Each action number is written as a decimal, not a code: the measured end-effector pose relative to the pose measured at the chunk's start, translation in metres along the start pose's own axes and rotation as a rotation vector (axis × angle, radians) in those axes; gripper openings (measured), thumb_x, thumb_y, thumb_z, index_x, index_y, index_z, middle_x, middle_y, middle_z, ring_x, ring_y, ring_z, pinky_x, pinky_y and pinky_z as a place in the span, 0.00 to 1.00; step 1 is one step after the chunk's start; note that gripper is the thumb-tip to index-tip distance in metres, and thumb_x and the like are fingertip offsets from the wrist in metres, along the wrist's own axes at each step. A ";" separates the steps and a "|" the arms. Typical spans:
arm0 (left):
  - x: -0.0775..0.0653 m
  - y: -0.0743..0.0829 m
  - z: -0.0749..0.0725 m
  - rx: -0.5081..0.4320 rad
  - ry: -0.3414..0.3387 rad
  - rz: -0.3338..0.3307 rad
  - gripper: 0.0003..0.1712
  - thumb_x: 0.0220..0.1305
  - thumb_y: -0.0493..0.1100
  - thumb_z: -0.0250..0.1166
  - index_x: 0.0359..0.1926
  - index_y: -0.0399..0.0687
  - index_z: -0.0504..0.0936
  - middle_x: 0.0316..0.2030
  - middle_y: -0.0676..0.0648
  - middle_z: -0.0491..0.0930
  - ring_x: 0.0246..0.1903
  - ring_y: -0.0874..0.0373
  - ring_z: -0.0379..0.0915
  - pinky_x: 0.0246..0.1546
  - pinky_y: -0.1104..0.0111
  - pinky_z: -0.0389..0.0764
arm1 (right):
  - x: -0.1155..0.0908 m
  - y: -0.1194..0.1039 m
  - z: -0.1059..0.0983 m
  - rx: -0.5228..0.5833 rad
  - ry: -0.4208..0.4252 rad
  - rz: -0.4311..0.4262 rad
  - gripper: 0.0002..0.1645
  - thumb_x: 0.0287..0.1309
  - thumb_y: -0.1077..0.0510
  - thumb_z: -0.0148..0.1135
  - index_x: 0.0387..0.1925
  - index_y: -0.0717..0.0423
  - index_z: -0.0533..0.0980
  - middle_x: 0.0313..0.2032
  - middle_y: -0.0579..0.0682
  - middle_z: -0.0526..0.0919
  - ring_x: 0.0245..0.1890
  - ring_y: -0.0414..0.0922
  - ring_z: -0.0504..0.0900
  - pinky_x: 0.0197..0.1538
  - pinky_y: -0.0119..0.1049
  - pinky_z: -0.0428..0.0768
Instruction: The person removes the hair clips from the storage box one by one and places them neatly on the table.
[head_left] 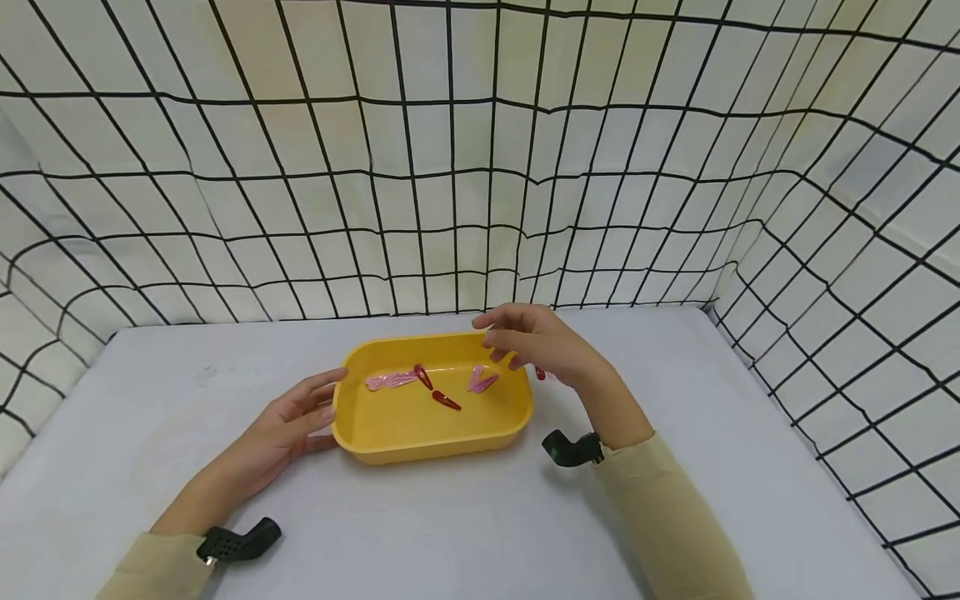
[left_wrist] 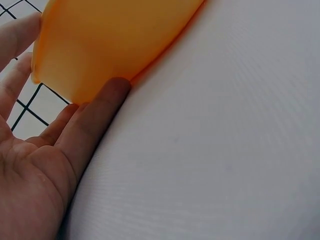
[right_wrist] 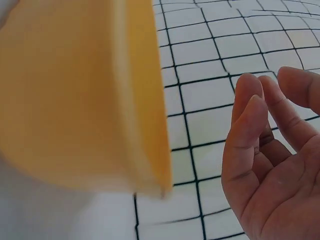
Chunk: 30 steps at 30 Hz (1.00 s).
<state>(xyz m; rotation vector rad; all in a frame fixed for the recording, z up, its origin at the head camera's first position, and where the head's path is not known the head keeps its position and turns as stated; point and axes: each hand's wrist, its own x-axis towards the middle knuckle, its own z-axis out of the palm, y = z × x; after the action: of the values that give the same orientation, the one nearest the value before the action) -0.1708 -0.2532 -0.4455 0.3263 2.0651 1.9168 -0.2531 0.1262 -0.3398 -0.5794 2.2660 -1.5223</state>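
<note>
Start from the clips, inside a yellow tray [head_left: 420, 423]: to the left, a bunch of pink clips [head_left: 390, 381]; near the middle, two red clips [head_left: 446, 401]; toward the right, a pink pair [head_left: 483, 383]. Just beyond the tray's right end, partly hidden by the right hand [head_left: 543, 342], note a loose red clip [head_left: 540, 372] with something pink beside it, on the white table [head_left: 487, 533].

At the tray's left end, find the left hand [head_left: 281, 425] laid against wall and rim, with thumb and fingers nearly straight, touching rather than wrapped round. Above the far right corner, find the right hand raised with loosely bent fingers, with the thumb apart from them and nothing visible in its grasp.

Judge the step in hand as moving clips one by one across the right end, with the tray steadied from the left. Cannot tell whether into or out of it. For the next move, need a fine fingertip pinch on one thin clip, then a lift clear of the rim, without nudging the tray.

Farther out, see tan sleeves [head_left: 675, 517] and a black net [head_left: 451, 102].
</note>
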 end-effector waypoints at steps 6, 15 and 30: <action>-0.003 0.001 0.001 -0.005 -0.003 0.004 0.31 0.78 0.40 0.51 0.77 0.53 0.56 0.74 0.34 0.51 0.59 0.63 0.74 0.53 0.62 0.83 | 0.006 -0.021 0.009 0.066 0.028 -0.085 0.16 0.67 0.52 0.62 0.55 0.47 0.80 0.46 0.55 0.84 0.45 0.53 0.84 0.48 0.49 0.85; -0.002 0.000 -0.001 0.010 -0.011 -0.005 0.31 0.78 0.41 0.51 0.77 0.53 0.55 0.75 0.34 0.49 0.59 0.63 0.74 0.53 0.62 0.83 | 0.015 -0.010 0.030 0.024 -0.022 -0.084 0.15 0.67 0.55 0.62 0.53 0.51 0.80 0.44 0.61 0.82 0.41 0.55 0.82 0.43 0.47 0.87; 0.001 0.002 0.000 0.014 -0.001 -0.013 0.31 0.78 0.41 0.51 0.77 0.53 0.55 0.75 0.34 0.50 0.58 0.64 0.74 0.53 0.62 0.83 | 0.033 0.013 0.052 -0.076 -0.109 0.024 0.17 0.69 0.56 0.60 0.56 0.55 0.79 0.37 0.55 0.80 0.35 0.64 0.79 0.39 0.49 0.86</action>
<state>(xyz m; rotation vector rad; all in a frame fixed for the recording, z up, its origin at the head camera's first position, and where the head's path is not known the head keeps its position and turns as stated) -0.1718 -0.2527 -0.4435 0.3170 2.0754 1.8955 -0.2572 0.0726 -0.3723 -0.6374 2.2470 -1.3646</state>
